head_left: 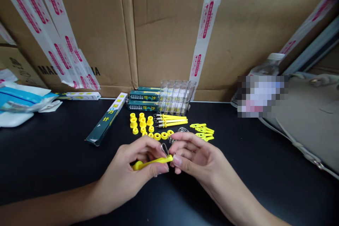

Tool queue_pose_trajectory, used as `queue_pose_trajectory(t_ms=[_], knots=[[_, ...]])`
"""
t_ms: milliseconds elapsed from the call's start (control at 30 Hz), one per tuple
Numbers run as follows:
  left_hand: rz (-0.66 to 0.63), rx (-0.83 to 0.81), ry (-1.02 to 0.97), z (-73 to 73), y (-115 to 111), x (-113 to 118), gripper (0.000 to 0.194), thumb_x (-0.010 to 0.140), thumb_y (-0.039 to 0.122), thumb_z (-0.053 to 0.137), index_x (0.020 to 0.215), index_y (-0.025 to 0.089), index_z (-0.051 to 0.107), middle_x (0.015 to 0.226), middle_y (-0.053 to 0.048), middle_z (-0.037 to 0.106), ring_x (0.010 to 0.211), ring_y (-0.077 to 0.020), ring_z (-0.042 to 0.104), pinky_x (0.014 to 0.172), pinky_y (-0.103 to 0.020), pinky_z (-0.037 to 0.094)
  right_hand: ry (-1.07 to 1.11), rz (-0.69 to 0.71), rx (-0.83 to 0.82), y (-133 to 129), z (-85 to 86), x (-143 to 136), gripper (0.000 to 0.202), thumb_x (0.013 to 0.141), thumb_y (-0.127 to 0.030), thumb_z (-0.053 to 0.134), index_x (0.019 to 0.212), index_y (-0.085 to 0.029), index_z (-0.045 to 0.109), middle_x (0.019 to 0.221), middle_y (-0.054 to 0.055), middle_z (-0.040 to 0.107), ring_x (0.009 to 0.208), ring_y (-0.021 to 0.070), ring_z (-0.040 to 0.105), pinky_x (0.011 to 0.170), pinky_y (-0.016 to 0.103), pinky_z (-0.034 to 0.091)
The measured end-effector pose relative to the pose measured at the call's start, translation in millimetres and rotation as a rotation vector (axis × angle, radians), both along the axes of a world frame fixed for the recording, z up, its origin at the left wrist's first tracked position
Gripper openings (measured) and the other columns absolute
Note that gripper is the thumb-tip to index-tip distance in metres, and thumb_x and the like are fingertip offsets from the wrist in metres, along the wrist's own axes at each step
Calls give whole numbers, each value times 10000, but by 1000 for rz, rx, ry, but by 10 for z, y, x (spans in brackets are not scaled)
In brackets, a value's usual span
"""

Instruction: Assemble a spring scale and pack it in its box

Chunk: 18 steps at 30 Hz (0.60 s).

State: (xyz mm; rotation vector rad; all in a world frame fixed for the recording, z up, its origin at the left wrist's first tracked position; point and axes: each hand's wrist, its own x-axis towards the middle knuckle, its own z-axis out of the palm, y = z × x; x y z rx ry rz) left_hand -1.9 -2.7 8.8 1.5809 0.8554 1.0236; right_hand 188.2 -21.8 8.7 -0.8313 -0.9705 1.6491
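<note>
My left hand (129,167) is closed around a yellow plastic rod (152,163), thumb along its near side. A bent metal wire hook (164,149) stands up at the rod's right end, close to my left index fingertip. My right hand (194,155) meets that end with thumb and fingers drawn together; what they pinch is mostly hidden. Just beyond my fingers lie small yellow rings (157,136), metal rings (183,130) and flat yellow clips (204,130). Farther back are yellow flanged caps (133,123) and several yellow rods with springs (172,120).
Clear plastic tubes (174,97) stand before stacked green boxes (143,105). A single green box (106,122) lies left. A blue-white packet (26,97) is far left; a bottle (274,64) and beige bag (309,113) are right. Taped cartons (164,35) wall the back of the black table (53,162).
</note>
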Motion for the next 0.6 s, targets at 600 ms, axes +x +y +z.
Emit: queue_pose_trajectory(t_ms=[600], knots=[[96,11,14,3,42,-3,199,754,57,735,841,227,679,739,71,727,670,-84,698,643,-132,558,118,187,-223,-6,-40,-18,176,808,-244,845,929,-127,792,822,26,701,713,62,603,695,133,504]])
